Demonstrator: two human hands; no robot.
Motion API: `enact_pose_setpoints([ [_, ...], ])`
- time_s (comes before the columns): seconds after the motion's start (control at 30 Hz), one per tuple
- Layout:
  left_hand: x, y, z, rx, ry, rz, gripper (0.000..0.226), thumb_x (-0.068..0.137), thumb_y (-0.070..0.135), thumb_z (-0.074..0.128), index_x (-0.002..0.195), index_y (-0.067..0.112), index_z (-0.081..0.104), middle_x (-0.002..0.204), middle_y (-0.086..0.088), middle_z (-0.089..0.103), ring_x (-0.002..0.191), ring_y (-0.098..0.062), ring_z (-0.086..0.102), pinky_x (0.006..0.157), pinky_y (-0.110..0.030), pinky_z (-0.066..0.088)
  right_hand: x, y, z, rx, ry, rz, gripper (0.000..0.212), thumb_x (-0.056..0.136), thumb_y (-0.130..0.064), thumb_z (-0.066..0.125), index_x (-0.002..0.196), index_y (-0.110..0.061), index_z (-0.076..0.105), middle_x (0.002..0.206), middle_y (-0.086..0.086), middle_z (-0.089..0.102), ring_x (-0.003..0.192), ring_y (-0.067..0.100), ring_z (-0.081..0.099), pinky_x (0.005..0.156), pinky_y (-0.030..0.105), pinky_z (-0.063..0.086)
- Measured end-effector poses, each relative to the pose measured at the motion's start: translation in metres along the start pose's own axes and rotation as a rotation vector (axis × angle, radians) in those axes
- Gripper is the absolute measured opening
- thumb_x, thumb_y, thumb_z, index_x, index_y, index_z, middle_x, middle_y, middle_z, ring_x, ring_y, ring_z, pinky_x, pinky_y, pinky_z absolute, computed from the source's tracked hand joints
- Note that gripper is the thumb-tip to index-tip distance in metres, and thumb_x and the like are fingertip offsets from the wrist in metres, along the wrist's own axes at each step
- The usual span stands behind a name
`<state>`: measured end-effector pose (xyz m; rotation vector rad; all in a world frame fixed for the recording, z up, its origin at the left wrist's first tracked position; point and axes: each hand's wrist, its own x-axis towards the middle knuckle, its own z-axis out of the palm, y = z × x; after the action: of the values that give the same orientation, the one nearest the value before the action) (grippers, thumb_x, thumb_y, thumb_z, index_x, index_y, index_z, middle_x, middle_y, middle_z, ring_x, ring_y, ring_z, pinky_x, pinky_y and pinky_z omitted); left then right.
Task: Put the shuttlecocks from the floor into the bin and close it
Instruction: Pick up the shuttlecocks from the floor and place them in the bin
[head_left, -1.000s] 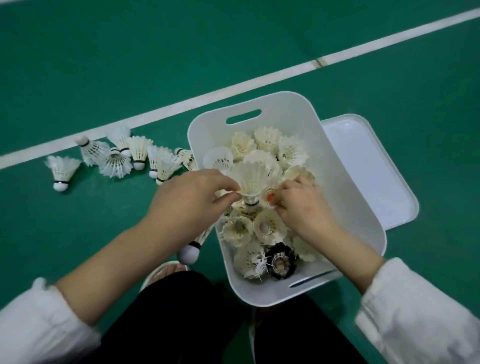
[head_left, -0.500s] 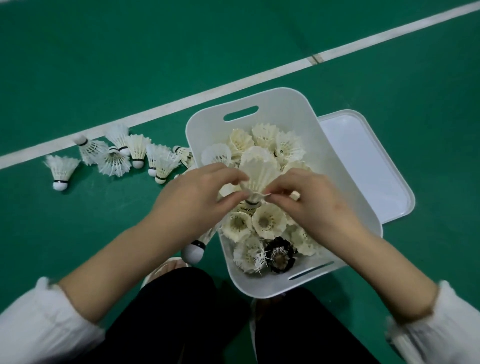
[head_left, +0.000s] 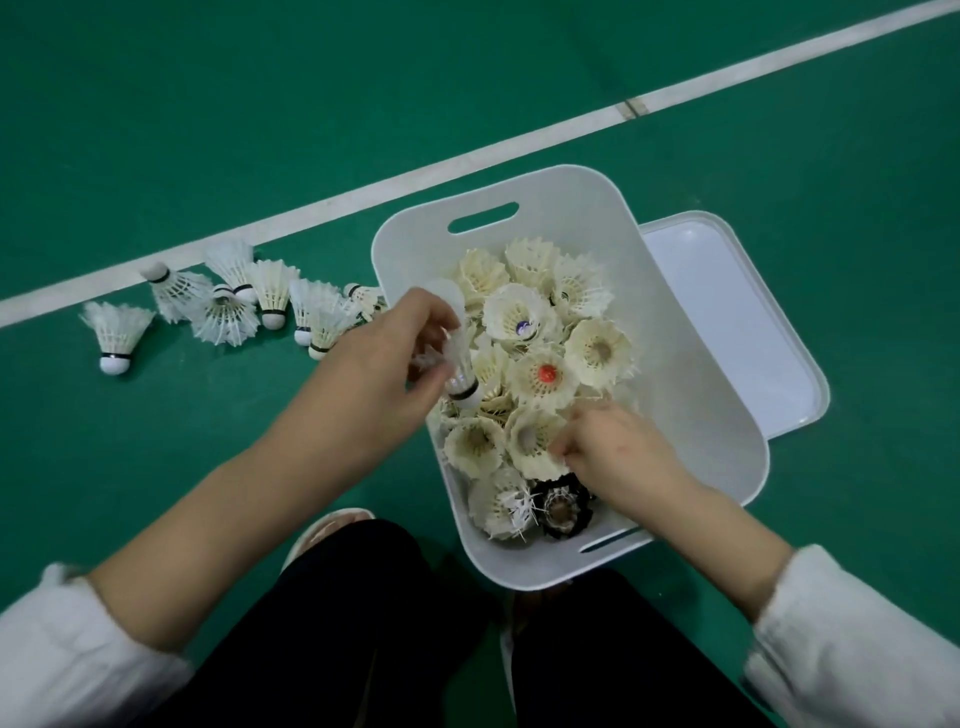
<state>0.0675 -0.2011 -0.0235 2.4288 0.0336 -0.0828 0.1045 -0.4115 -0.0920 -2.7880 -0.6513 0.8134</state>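
Head view: a green sports floor (head_left: 208, 130) fills the frame, crossed on a diagonal by a white court line (head_left: 519, 150) with a small seam in it. A white bin (head_left: 691, 374) stands open on the floor, packed with cream shuttlecocks (head_left: 540, 384) standing feathers-up, plus one dark one (head_left: 563, 506) at the near end. Its lid (head_left: 753, 332) lies flat on the floor, partly under the bin's right side. To the left of the bin, a loose row of white shuttlecocks (head_left: 228, 306) lies on the floor along the line. The left hand (head_left: 384, 374) pinches a shuttlecock (head_left: 460, 364) over the bin's left edge, cork end down. The right hand (head_left: 618, 452) reaches into the bin, fingers curled, fingertips touching a shuttlecock's feathers; whether it grips is unclear. White sleeves (head_left: 857, 639) and dark trousers (head_left: 363, 623) sit at the bottom.
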Motion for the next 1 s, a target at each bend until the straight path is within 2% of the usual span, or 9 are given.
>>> enact_pose_setpoints([
  [0.13, 0.001, -0.003, 0.001, 0.103, 0.032, 0.105, 0.015, 0.083, 0.013, 0.066, 0.093, 0.02, 0.059, 0.078, 0.022, 0.05, 0.076, 0.001, 0.044, 0.076, -0.005, 0.034, -0.002, 0.003, -0.006, 0.037, -0.053, -0.049, 0.028, 0.089, -0.009, 0.053, 0.107, -0.024, 0.069, 0.109, -0.005, 0.05, 0.112, 0.016, 0.048, 0.092, 0.026, 0.041],
  [0.23, 0.002, -0.007, 0.001, 0.121, 0.047, 0.202, 0.013, 0.079, 0.008, 0.068, 0.088, 0.017, 0.063, 0.076, 0.024, 0.047, 0.084, -0.002, 0.044, 0.076, -0.011, 0.033, -0.014, -0.003, -0.041, -0.035, -0.022, -0.061, 0.03, 0.089, -0.008, 0.052, 0.109, -0.027, 0.065, 0.126, -0.004, 0.044, 0.116, 0.015, 0.046, 0.095, 0.029, 0.041],
  [0.33, 0.002, -0.01, 0.002, 0.107, 0.03, 0.323, 0.009, 0.08, 0.009, 0.068, 0.085, 0.016, 0.065, 0.082, 0.016, 0.053, 0.086, -0.003, 0.045, 0.081, -0.009, 0.031, -0.031, -0.023, -0.078, 0.19, 0.213, -0.107, 0.014, 0.091, -0.027, 0.052, 0.103, -0.029, 0.059, 0.103, -0.01, 0.054, 0.088, 0.01, 0.06, 0.079, 0.028, 0.048],
  [0.43, 0.001, -0.01, 0.005, 0.079, 0.01, 0.447, 0.006, 0.082, 0.015, 0.061, 0.082, 0.013, 0.067, 0.083, 0.009, 0.061, 0.087, -0.009, 0.05, 0.081, -0.015, 0.037, -0.033, -0.045, -0.085, 0.601, 0.145, -0.05, 0.024, 0.084, -0.046, 0.055, 0.105, -0.034, 0.055, 0.076, -0.007, 0.061, 0.064, 0.009, 0.06, 0.062, 0.026, 0.049],
  [0.53, 0.0, -0.011, 0.008, 0.083, 0.005, 0.542, 0.01, 0.083, 0.015, 0.06, 0.081, 0.01, 0.069, 0.083, 0.001, 0.065, 0.086, -0.013, 0.054, 0.078, -0.024, 0.043, -0.023, -0.052, -0.062, 0.401, 0.149, -0.053, 0.02, 0.086, -0.044, 0.054, 0.098, -0.029, 0.059, 0.068, -0.013, 0.055, 0.059, 0.003, 0.053, 0.056, 0.022, 0.042],
  [0.6, -0.003, -0.013, 0.007, 0.083, -0.019, 0.56, 0.011, 0.084, 0.015, 0.059, 0.085, 0.01, 0.069, 0.086, 0.0, 0.065, 0.088, -0.013, 0.054, 0.081, -0.023, 0.044, -0.019, -0.052, -0.059, 0.423, 0.185, -0.031, 0.013, 0.088, -0.036, 0.056, 0.086, -0.024, 0.06, 0.064, -0.011, 0.056, 0.055, 0.009, 0.053, 0.053, 0.022, 0.042],
  [0.77, -0.008, -0.036, -0.023, -0.06, 0.069, 0.141, 0.018, 0.088, 0.022, 0.055, 0.105, 0.028, 0.057, 0.098, 0.015, 0.059, 0.09, 0.001, 0.057, 0.083, -0.012, 0.046, -0.014, -0.048, -0.057, 0.417, 0.078, -0.024, 0.016, 0.088, -0.026, 0.058, 0.073, -0.02, 0.061, 0.058, -0.003, 0.063, 0.049, 0.01, 0.063, 0.045, 0.012, 0.043],
  [0.87, -0.008, -0.065, -0.039, -0.006, 0.107, -0.082, 0.014, 0.09, 0.02, 0.056, 0.104, 0.024, 0.059, 0.092, 0.007, 0.064, 0.087, -0.009, 0.061, 0.077, -0.014, 0.046, -0.003, -0.056, -0.033, 0.185, -0.015, -0.081, 0.017, 0.091, -0.025, 0.051, 0.079, -0.017, 0.059, 0.069, -0.002, 0.062, 0.063, 0.015, 0.061, 0.055, 0.023, 0.042],
  [1.0, -0.012, -0.088, -0.036, 0.06, 0.038, -0.154, 0.015, 0.091, 0.02, 0.055, 0.104, 0.021, 0.061, 0.094, 0.003, 0.064, 0.086, -0.011, 0.059, 0.081, -0.025, 0.046, 0.018, -0.066, 0.002, -0.152, 0.022, -0.258, 0.011, 0.092, -0.011, 0.044, 0.083, -0.014, 0.049, 0.086, 0.006, 0.057, 0.071, 0.021, 0.05, 0.062, 0.031, 0.037],
])
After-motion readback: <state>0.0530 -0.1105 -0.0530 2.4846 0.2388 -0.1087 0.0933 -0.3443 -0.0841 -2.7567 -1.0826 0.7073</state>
